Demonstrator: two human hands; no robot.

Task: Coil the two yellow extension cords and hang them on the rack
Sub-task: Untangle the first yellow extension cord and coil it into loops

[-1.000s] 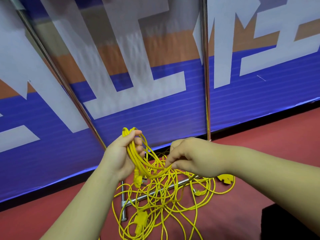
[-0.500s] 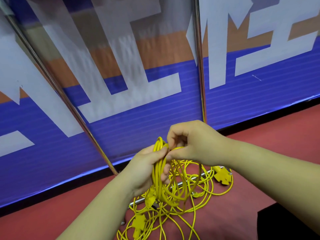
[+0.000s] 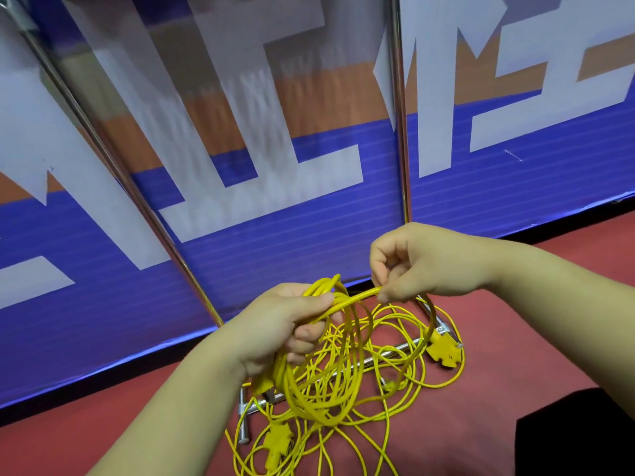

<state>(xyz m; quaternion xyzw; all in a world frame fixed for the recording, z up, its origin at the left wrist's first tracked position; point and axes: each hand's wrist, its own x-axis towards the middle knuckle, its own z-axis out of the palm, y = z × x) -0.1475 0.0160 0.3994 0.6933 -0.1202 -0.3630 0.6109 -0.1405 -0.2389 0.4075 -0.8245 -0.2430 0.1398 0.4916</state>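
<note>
Closely above rack base [image 3: 400, 350]: left hand [image 3: 275, 326] grips coil [image 3: 311, 386], right hand [image 3: 424, 266] pinches cord [image 3: 357, 297].

Left hand [image 3: 281, 326] grips bunch of yellow cord loops [image 3: 311, 389]. Right hand [image 3: 424, 264] pinches one strand [image 3: 357, 297] just beside it. More cord in tangle [image 3: 343, 369] on red floor [image 3: 515, 338], over shiny rack bar [image 3: 390, 353]. Yellow plug block [image 3: 443, 353] near bar's right end. Blue wall [image 3: 309, 255] behind.
</note>
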